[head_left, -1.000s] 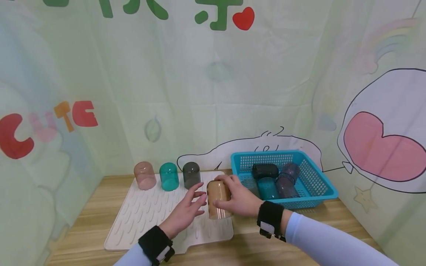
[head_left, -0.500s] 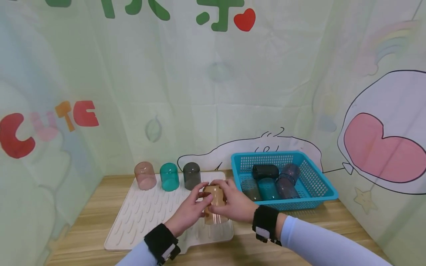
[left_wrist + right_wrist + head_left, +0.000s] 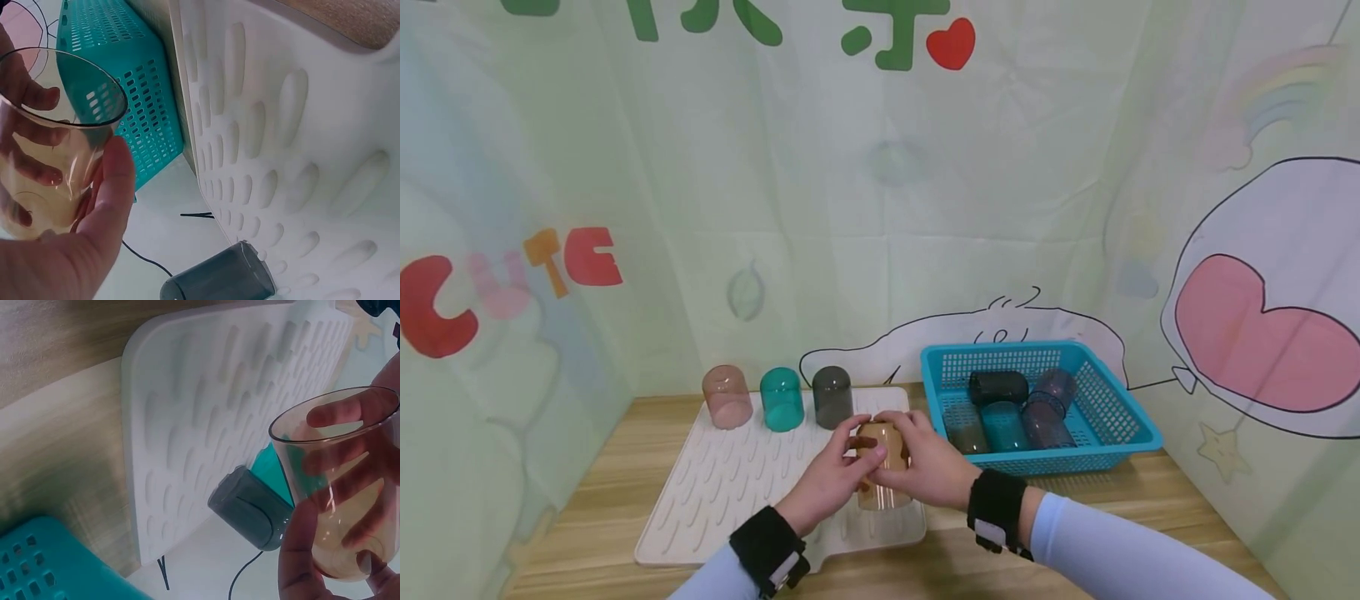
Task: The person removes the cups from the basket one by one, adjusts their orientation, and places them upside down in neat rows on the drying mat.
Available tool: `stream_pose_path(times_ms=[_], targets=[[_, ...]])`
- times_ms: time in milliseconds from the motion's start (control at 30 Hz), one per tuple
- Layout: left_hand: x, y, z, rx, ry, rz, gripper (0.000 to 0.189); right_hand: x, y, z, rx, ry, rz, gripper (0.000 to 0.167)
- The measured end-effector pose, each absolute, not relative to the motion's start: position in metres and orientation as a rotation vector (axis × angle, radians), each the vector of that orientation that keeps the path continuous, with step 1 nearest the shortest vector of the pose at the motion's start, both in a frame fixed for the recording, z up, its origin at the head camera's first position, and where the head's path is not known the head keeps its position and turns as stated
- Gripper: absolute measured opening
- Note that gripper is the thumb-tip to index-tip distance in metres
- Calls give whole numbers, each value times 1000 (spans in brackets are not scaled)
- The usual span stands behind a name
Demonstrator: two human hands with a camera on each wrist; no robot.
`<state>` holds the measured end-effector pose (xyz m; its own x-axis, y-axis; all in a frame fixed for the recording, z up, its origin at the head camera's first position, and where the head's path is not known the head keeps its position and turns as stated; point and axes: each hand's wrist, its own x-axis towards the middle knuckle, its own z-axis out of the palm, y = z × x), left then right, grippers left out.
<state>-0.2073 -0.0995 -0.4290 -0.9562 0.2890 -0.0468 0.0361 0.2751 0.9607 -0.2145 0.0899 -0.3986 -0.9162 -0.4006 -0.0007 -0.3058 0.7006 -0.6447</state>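
Both hands hold an amber clear cup (image 3: 886, 483) mouth down over the front right part of the white drying mat (image 3: 730, 492). My left hand (image 3: 829, 479) grips its left side, with thumb and fingers around it in the left wrist view. From the right, my right hand (image 3: 931, 467) grips the same cup, fingers spread round its wall. The rim stands apart from the mat in the wrist views. Along the mat's back edge stand a pink cup (image 3: 727, 398), a teal cup (image 3: 782, 400) and a grey cup (image 3: 832, 398), all upside down.
A blue perforated basket (image 3: 1105, 458) sits on the wooden table (image 3: 587, 500) to the right of the mat. Several cups lie in it, among them a black cup (image 3: 997, 387), a teal cup (image 3: 1003, 427) and a purple cup (image 3: 1047, 423). A printed curtain (image 3: 850, 208) hangs behind.
The left hand has closed on the amber cup from the left. The cup has moved slightly left and down, with the right hand still holding it.
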Motion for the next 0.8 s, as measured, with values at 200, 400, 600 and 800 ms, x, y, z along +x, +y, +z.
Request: stream_pose_path(times_ms=[200,400,600,800], targets=[[-208,-100,-430,291,2352,1736,71,-214,91,-400,-626,2818,-940,78],[-211,-99,-432,281,2397,1705,73,-214,93,-401,-642,2817,-940,73],[-217,-101,-437,260,2490,1653,71,-216,96,-408,-674,2874,-910,66],[-224,-106,-441,238,2548,1638,72,-213,100,-415,-612,2854,-930,68]])
